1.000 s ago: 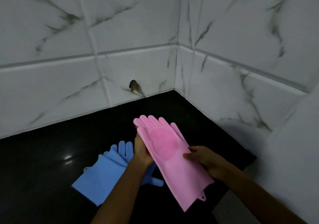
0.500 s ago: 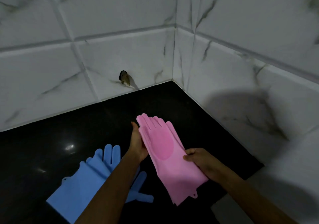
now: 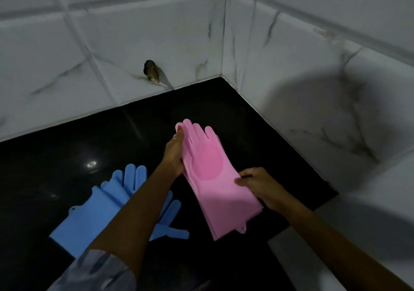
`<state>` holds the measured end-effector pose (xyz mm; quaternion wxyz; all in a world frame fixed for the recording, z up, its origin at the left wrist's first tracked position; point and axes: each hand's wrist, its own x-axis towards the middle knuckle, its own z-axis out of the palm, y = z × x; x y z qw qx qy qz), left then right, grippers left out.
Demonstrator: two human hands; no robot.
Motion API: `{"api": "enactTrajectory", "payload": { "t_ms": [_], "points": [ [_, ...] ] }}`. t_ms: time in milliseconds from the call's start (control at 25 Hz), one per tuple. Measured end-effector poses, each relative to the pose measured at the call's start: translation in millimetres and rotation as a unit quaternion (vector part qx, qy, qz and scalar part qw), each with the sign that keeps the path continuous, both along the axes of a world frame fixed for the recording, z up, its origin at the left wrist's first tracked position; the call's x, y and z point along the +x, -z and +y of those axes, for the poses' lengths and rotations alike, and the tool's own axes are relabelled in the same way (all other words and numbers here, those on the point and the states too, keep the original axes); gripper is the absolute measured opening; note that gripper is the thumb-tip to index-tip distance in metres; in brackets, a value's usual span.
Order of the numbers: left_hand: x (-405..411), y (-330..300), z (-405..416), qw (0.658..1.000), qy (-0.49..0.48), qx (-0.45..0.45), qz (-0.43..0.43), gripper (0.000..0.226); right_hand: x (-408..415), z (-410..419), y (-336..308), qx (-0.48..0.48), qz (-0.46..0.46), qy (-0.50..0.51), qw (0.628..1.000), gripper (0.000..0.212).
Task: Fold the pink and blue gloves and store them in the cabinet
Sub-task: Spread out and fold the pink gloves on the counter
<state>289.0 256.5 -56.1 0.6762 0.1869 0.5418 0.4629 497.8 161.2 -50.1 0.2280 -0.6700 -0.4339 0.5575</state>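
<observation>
Pink gloves: soft pink rubber gloves [image 3: 210,178], stacked flat, held above the glossy black counter [image 3: 56,156]
Long axis: fingertips far-left, cuff near-right
Left hand [image 3: 173,156]: clasping the finger end
Right hand [image 3: 257,184]: pinching the cuff-side edge
Blue gloves: soft blue rubber gloves [image 3: 100,212], unfolded on counter, nearer left hand
Cabinet: unseen

head view, facing down, near counter [image 3: 67,156] corner

No text, label, brand, number or sign can be read anywhere.
</observation>
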Motion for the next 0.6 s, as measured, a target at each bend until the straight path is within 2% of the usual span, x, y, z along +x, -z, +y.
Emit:
{"api": "enactTrajectory", "payload": {
  "t_ms": [80, 160, 240, 320, 440, 520, 600],
  "points": [
    [1, 0, 2, 0.999, -0.023, 0.007, 0.041, 0.058, 1, -3, 0, -0.002, 0.004, -0.007, 1.000, 0.015],
    [5, 1, -1, 0.991, -0.035, 0.038, 0.123, 0.061, 1, -7, 1, 0.004, 0.009, -0.003, 1.000, 0.014],
    [11, 1, -9, 0.967, -0.044, 0.099, 0.230, 0.072, 1, -10, 1, 0.011, 0.005, 0.004, 1.000, 0.019],
    [14, 2, -20, 0.947, -0.048, 0.125, 0.293, 0.087, 0, -13, -1, 0.017, 0.001, 0.007, 1.000, 0.025],
    [19, 6, -41, 0.935, -0.028, 0.125, 0.332, 0.099, 0, -16, -4, 0.045, -0.045, -0.008, 0.998, 0.029],
    [25, 8, -58, 0.933, -0.022, 0.128, 0.336, 0.098, 1, -17, -5, 0.077, -0.111, -0.024, 0.991, 0.026],
    [34, 8, -75, 0.935, -0.019, 0.117, 0.335, 0.096, 4, -18, -3, 0.096, -0.138, -0.027, 0.985, 0.022]
  ]
}}
